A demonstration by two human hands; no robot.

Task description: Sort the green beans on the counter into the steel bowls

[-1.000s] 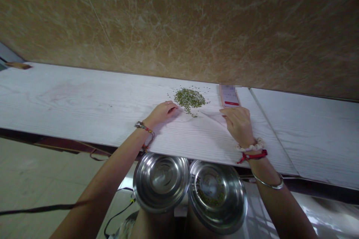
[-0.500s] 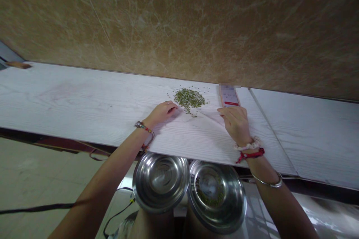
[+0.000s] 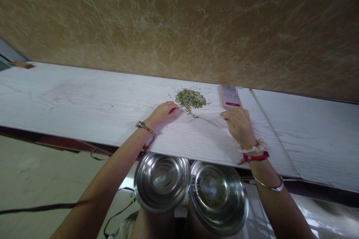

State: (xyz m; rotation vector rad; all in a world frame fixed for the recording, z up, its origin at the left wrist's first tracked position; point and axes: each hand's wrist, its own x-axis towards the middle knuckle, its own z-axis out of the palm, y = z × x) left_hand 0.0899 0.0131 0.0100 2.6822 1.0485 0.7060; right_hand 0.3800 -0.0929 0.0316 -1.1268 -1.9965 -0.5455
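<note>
A loose pile of small green beans, like mung beans [image 3: 190,98], lies on the white wood-grain tabletop [image 3: 84,101], with a few strays trailing toward me. Just left of the pile, my left hand [image 3: 165,112] rests low over the table, its fingers curled together; anything in them is hidden. My right hand [image 3: 238,123] is to the right of the beans, thumb and fingertips pinched together, right below a phone [image 3: 231,97]. What that pinch holds, if anything, is too small to make out. A faint streak on the table runs between the beans and this hand.
Two steel bowls sit on my lap against the table's front edge. Nothing shows inside the left bowl [image 3: 162,181]; the right bowl [image 3: 234,209] has some green beans in its bottom. A brown marbled wall [image 3: 179,26] rises behind the table. Cables hang at lower left.
My right hand has shifted slightly right and toward me, still pinched. The left hand keeps its place beside the pile. The whole view has moved a little.
</note>
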